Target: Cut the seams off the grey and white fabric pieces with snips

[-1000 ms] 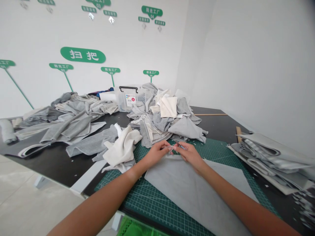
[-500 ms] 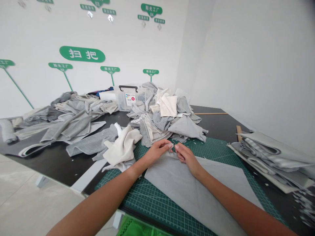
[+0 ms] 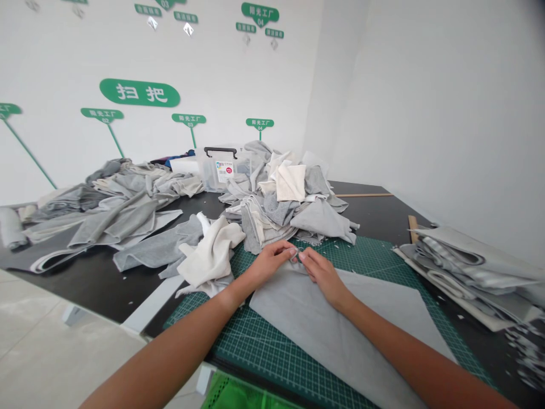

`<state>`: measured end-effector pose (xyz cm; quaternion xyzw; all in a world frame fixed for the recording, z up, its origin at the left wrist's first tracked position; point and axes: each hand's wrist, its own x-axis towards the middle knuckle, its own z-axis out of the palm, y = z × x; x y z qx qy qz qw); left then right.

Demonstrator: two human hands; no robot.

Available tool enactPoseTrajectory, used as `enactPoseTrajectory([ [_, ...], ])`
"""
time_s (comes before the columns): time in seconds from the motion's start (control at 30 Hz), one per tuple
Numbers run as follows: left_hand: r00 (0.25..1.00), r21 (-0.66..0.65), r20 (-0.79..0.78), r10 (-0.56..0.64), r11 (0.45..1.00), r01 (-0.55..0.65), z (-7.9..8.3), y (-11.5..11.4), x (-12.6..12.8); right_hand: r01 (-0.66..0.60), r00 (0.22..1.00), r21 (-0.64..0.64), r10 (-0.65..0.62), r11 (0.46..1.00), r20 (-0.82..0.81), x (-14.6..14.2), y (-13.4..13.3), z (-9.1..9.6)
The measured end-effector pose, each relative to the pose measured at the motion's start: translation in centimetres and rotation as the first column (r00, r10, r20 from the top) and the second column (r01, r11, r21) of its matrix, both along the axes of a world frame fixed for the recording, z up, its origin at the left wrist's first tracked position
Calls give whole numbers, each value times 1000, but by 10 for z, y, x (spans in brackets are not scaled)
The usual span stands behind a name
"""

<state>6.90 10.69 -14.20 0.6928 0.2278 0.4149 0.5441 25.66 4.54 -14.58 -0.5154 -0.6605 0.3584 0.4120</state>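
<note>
A long piece of grey cloth [image 3: 336, 324] lies on the green cutting mat [image 3: 255, 346], its far edge under my hands. My left hand [image 3: 273, 261] pinches a small lifted bit of that far edge between thumb and fingers. Close beside it on the right, my right hand [image 3: 321, 272] is closed in a pinch at the same spot. The bit between the fingertips is tiny, and I cannot make out exactly what the right fingers hold. Just left of my hands lies a crumpled cream cloth [image 3: 212, 253].
A heap of grey and cream rags [image 3: 281, 199] rises beyond the mat, before a clear plastic box [image 3: 210, 170] with a black handle. More cloths [image 3: 114, 213] cover the left table. At right are folded grey cloths [image 3: 472, 278], a wooden strip [image 3: 413, 229] and scraps [image 3: 528, 352].
My fingertips have come slightly closer together at the cloth's edge, and the right hand has shifted a little left. The cloth lies as before.
</note>
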Motion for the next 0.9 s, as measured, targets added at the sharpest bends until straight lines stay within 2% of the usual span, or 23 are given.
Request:
enactPoseTrajectory([
  [0.1, 1000, -23, 7, 7, 1000, -7, -4, 2, 0, 70, 988, 86, -81, 994, 133, -2, -3, 4],
  [0.23, 1000, -24, -2, 27, 999, -27, -10, 5, 0, 98, 971, 130, -123, 987, 204, -3, -3, 2],
  [0.43, 998, 4, -45, 54, 999, -54, -16, 7, 0, 101, 961, 152, -136, 983, 240, -3, -2, -2],
  [0.9, 996, 2, -76, 50, 999, -50, -13, 5, -2, 61, 956, 153, -101, 986, 274, -4, -4, -2],
])
